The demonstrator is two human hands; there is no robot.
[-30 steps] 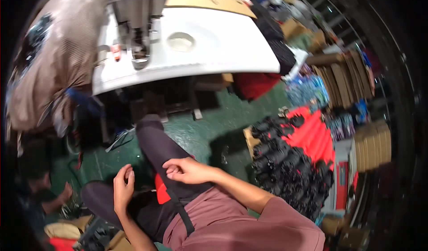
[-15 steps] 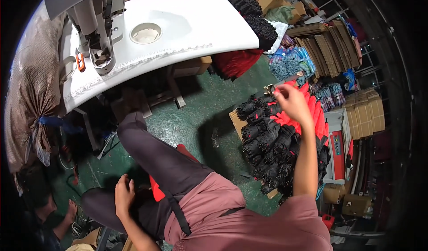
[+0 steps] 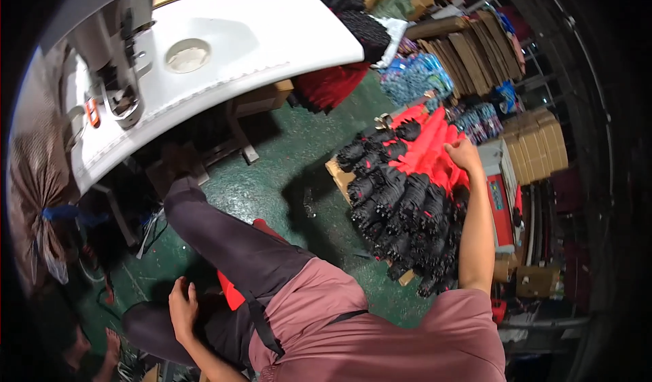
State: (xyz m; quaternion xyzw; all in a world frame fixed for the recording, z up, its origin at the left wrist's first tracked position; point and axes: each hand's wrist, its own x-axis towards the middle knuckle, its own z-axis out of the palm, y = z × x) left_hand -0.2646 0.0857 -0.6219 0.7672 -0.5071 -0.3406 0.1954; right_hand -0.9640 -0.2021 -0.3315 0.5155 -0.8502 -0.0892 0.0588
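My right hand (image 3: 464, 156) reaches out to the right, over a stack of black bundles (image 3: 401, 209) with red fabric (image 3: 428, 150) among them. Its fingers are curled, with their tips at the right side of the red fabric; the exact grip is small in view. My left hand (image 3: 182, 308) hovers by my left thigh, fingers slightly bent and apart, holding nothing. Beneath the bundles, the corner of a cardboard sheet (image 3: 337, 178) shows.
A white machine table (image 3: 272, 35) with a sewing machine (image 3: 112, 63) and orange-handled tool (image 3: 92, 112) stands at upper left. Brown sacking (image 3: 41, 144) hangs beside it. Cardboard stacks (image 3: 533, 144) and a red-and-grey machine (image 3: 501, 198) stand at right. Another person's feet (image 3: 112, 344) show lower left.
My right hand has moved from the far end of the stack toward its right side, onto the red fabric. The view has shifted slightly; my left hand stays by my thigh.
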